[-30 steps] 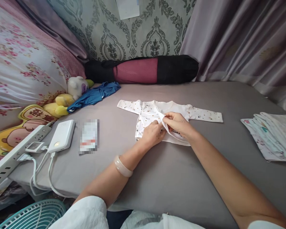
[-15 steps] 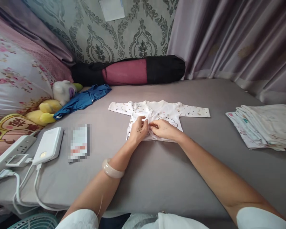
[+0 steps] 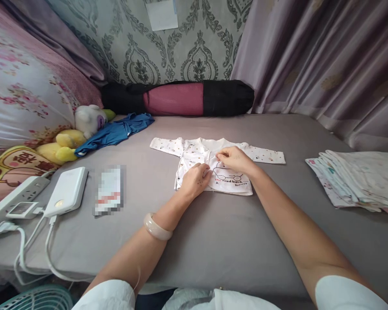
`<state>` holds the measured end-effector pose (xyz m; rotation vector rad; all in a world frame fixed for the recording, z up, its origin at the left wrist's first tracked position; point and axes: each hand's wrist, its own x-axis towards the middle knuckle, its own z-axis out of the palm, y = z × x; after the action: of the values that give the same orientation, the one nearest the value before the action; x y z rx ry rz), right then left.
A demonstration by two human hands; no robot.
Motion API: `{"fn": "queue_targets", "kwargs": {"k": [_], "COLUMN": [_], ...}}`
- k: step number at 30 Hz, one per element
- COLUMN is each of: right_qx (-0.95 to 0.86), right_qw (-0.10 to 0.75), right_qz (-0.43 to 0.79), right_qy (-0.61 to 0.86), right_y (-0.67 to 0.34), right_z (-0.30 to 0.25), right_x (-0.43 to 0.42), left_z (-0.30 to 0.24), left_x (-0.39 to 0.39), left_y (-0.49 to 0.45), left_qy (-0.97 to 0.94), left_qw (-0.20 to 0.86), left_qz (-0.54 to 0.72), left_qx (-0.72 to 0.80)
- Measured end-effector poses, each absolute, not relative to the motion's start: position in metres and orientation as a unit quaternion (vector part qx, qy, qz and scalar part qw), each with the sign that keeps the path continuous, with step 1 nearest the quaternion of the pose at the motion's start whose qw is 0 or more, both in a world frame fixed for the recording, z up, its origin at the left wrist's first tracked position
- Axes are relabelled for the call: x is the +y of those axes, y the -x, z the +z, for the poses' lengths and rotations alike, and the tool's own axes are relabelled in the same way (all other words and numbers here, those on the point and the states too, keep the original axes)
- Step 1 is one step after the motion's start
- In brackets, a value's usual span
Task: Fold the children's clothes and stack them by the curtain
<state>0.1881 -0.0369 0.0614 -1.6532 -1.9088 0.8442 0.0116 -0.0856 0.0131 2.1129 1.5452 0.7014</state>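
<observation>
A small white baby shirt (image 3: pixel 190 161) lies spread on the grey sheet, sleeves out to both sides, with coloured prints and a cartoon car drawing on its front. My left hand (image 3: pixel 196 180) rests on the lower front near the middle, its fingers closed on the cloth. Higher up and to the right, my right hand (image 3: pixel 235 159) pinches at the shirt's front with thumb and forefinger. What exactly lies between those fingertips is too small to make out, but it appears to be part of the shirt.
Folded clothes (image 3: pixel 358 178) are stacked at the right. On the left are a white power bank (image 3: pixel 66 189), a power strip (image 3: pixel 16 202), a blurred packet (image 3: pixel 109 189), a blue cloth (image 3: pixel 116 131) and plush toys (image 3: pixel 90 120). A black-and-pink roll bag (image 3: pixel 174 99) lies along the wall.
My right hand has moved up, away from my left hand, uncovering the car drawing and lettering. My left hand stays on the lower front. The view has shifted slightly.
</observation>
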Motion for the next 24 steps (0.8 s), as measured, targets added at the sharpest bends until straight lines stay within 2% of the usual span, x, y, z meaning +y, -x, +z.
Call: {"fn": "queue_targets", "kwargs": {"k": [3, 7, 10, 14, 17, 24], "right_qx": [-0.724, -0.693, -0.673, -0.681, -0.685, -0.665], "right_qw": [0.225, 0.126, 0.052, -0.004, -0.004, 0.065], "right_qz": [0.232, 0.198, 0.205, 0.218, 0.224, 0.153], "right_qy": [0.610, 0.681, 0.709, 0.699, 0.693, 0.728], "right_y": [-0.169, -0.144, -0.130, -0.123, -0.125, -0.139], "right_z": [0.064, 0.061, 0.057, 0.054, 0.051, 0.039], "right_x": [-0.011, 0.028, 0.046, 0.054, 0.055, 0.051], "left_z": [0.016, 0.019, 0.019, 0.012, 0.007, 0.008], "left_x": [-0.087, -0.084, -0.083, -0.082, -0.082, -0.085], "left_y": [-0.011, -0.004, 0.000, -0.001, -0.004, -0.008], "left_qy": [-0.769, -0.774, -0.784, -0.793, -0.785, -0.766], "left_qw": [0.150, 0.054, 0.058, 0.069, 0.087, 0.088], "left_qz": [0.246, 0.175, 0.147, 0.170, 0.160, 0.066], "left_qx": [0.571, 0.606, 0.600, 0.580, 0.592, 0.633]}}
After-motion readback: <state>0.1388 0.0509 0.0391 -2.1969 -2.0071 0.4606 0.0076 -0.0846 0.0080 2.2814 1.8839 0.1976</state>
